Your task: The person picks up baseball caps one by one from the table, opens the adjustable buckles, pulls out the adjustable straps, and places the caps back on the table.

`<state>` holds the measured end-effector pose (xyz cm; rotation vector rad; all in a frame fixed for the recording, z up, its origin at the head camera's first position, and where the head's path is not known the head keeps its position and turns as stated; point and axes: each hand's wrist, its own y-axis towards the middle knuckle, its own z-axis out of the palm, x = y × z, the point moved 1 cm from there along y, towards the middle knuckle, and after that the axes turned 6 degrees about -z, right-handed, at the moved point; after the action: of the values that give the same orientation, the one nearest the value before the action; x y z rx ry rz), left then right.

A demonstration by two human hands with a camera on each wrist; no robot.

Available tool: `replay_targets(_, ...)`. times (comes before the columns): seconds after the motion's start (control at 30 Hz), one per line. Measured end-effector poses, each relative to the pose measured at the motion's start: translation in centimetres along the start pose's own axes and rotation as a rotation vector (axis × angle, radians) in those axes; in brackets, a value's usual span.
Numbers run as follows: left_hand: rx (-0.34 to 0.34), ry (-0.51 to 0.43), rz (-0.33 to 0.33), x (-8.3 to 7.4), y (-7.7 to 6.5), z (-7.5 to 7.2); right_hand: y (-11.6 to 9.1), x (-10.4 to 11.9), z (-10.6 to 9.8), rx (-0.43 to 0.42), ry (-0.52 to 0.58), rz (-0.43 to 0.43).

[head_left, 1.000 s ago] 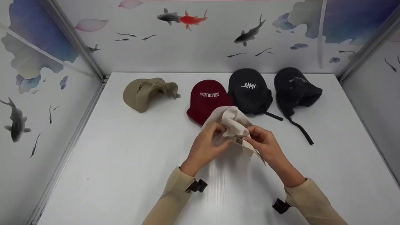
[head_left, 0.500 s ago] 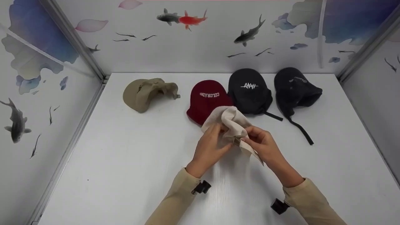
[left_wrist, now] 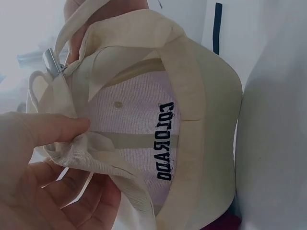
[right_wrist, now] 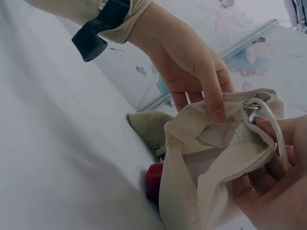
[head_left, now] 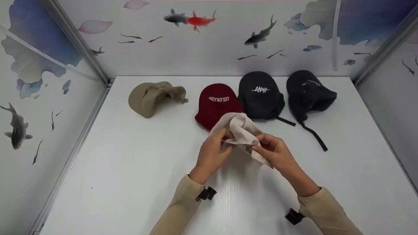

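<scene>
Both hands hold a cream cap [head_left: 240,129] above the table, its inside facing me in the left wrist view. Reversed dark COLORADO lettering [left_wrist: 164,141] shows through on the inner front panel. The left hand [head_left: 213,154] pinches the fabric edge of the back opening between thumb and fingers. On the other side of that opening, the right hand [head_left: 277,150] pinches the strap [right_wrist: 276,127] beside its metal buckle [right_wrist: 253,111]. The strap's loose end hangs down beside the right fingers in the head view. Part of the brim is hidden by the cap's body.
Behind the cream cap lies a dark red cap [head_left: 218,102], partly covered by it in view. A black cap [head_left: 260,99] and a dark navy cap [head_left: 305,93] with hanging straps are to its right. A khaki cap [head_left: 143,96] sits on the white table [head_left: 130,182] at left.
The left hand moved right toward the buckle, then back left along the cap's edge. The cap has shifted slightly down and left. The right hand stays nearly in place, pinching the strap.
</scene>
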<state>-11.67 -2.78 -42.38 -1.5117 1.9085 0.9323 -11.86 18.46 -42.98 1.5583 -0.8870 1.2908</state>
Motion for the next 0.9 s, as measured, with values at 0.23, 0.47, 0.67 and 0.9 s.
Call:
replay_targets(0.23, 0.021, -0.065, -0.024, 0.7, 0.2, -0.7, -0.2, -0.1, -0.3, 0.053, 0.037, -0.005)
replay_targets(0.47, 0.022, -0.125, -0.059, 1.4, 0.2, -1.6, -0.3, -0.1, -0.5, 0.124, 0.093, -0.047)
replay_targets(0.67, 0.013, -0.132, -0.073, 1.7, 0.2, -2.0, -0.4, 0.0, -0.6, 0.157, 0.102, -0.059)
replay_targets(0.9, -0.022, -0.129, -0.034, 1.7, 0.2, -2.3, -0.5, 0.3, -0.7, 0.146, 0.097, -0.044)
